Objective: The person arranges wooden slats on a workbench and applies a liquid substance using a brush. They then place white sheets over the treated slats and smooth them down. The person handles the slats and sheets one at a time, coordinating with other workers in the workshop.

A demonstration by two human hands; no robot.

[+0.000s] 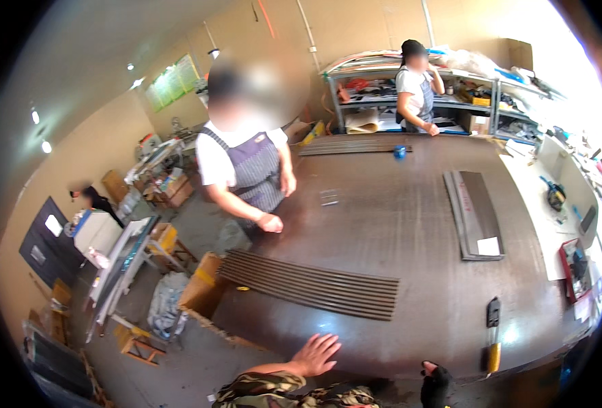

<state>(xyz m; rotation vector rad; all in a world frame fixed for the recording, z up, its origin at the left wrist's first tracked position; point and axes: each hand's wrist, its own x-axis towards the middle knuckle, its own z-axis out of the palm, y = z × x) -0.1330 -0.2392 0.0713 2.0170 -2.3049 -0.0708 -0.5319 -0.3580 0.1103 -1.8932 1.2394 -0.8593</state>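
Observation:
My left hand (pixel 318 354), bare below a camouflage sleeve, lies with its fingers spread on the near edge of the large brown table (pixel 444 326). It holds nothing. My right hand (pixel 436 385) wears a black glove with bare fingertips and is at the table's near edge; most of its fingers are hidden. Beyond my left hand, a row of several long thin metal bars (pixel 311 282) lies side by side. To the right of my right hand rests a hand tool (pixel 493 333) with a black head and yellow handle.
At the table's left side stands a co-worker (pixel 243 166) in a striped apron; another person (pixel 416 92) is behind the far edge. Long grey metal profiles (pixel 473 214) lie at the right, and more bars (pixel 348 146) beside a blue roll (pixel 399 151). A cardboard box (pixel 202 285) stands left.

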